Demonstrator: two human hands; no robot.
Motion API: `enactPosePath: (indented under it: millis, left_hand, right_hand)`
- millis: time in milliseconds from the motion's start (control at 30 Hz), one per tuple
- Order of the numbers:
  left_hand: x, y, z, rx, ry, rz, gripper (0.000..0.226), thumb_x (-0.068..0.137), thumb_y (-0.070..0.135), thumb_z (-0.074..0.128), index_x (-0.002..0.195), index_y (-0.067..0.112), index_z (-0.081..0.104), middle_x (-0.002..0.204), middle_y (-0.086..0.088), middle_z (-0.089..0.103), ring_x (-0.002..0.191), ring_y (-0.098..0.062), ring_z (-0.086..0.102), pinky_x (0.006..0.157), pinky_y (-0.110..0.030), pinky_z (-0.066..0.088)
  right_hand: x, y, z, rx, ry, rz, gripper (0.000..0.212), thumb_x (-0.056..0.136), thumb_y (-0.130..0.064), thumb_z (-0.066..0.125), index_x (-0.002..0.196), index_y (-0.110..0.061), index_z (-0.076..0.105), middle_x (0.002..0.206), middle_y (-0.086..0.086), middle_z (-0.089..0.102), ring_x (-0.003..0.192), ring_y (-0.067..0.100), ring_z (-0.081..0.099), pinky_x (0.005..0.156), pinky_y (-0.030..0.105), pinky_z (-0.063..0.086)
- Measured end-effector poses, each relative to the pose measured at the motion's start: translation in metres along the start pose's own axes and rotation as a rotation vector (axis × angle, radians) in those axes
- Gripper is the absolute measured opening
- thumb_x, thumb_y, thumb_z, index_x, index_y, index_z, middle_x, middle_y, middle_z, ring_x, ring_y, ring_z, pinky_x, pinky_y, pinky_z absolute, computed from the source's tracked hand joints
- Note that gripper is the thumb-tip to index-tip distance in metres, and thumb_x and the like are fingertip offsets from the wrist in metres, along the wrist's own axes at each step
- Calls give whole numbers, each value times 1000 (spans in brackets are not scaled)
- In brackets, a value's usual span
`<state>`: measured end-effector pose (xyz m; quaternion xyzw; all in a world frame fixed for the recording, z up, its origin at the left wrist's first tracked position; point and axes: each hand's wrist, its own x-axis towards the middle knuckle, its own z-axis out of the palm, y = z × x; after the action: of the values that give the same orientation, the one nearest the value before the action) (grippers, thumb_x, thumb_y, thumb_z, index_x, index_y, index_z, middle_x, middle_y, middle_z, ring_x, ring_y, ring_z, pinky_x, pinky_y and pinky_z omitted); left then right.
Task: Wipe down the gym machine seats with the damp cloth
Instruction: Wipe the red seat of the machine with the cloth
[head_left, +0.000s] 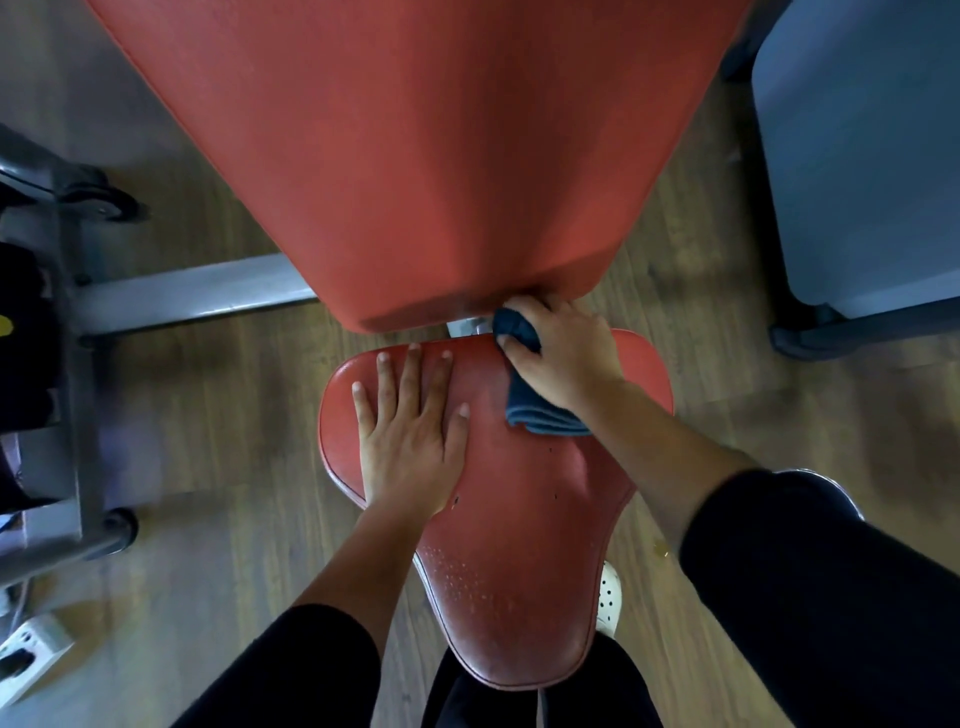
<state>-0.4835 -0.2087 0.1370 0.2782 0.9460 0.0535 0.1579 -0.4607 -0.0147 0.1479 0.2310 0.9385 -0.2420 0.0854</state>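
On seat (519, 545): R hand (563, 353) grips cloth (537, 418).

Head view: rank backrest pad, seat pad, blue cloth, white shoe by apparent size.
1. backrest pad, though the frame's top crops it.
2. seat pad.
3. blue cloth, partly under the right hand.
4. white shoe, mostly hidden behind the seat pad, so its rank against the cloth is unsure.
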Motion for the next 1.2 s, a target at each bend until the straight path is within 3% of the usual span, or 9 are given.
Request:
enactPosePath:
  millis: [100,200,433,633,767,1200]
  left_hand:
    - [0,-1,-1,-11,8,13,60,94,48,22,148,24,29,155,-7,25,145,-31,12,116,-55,7]
    - [0,1,-1,-5,9,30,59,94,49,24,148,25,29,156,-6,24,146,-31,11,116,-54,6]
    - [0,5,1,14,11,33,58,95,48,25,148,26,27,157,-5,23,146,-31,11,116,-55,7]
    - [2,4,3,29,-4,17,59,95,49,20,149,26,24,157,-6,20,146,-31,8,116,-56,5]
    - [1,2,1,17,-11,26,60,95,50,20,149,26,24,158,-5,19,146,-31,7,116,-55,4]
    - [-8,7,-5,-6,-63,16,68,91,59,11,152,28,9,160,-4,1,146,-30,-7,116,-51,-5]
  right_hand:
    - [3,5,-4,11,-43,14,38,85,-51,49,118,-34,54,112,-3,60,104,24,55,89,41,44]
    - [-9,21,-15,46,17,59,39,85,-48,54,121,-33,55,111,1,61,105,25,55,87,40,45]
    - [-22,64,-29,103,64,342,39,84,-48,54,121,-36,54,120,3,61,109,33,56,87,40,46]
    - [-5,9,-11,11,22,115,36,82,-44,54,116,-33,58,107,0,60,106,26,53,88,42,45]
    - [-19,16,-8,12,99,70,43,82,-44,54,123,-31,55,110,-1,60,106,25,53,86,44,47]
    - [-88,28,0,122,329,538,62,83,-39,58,140,-24,38,139,12,38,122,33,38,89,47,44]
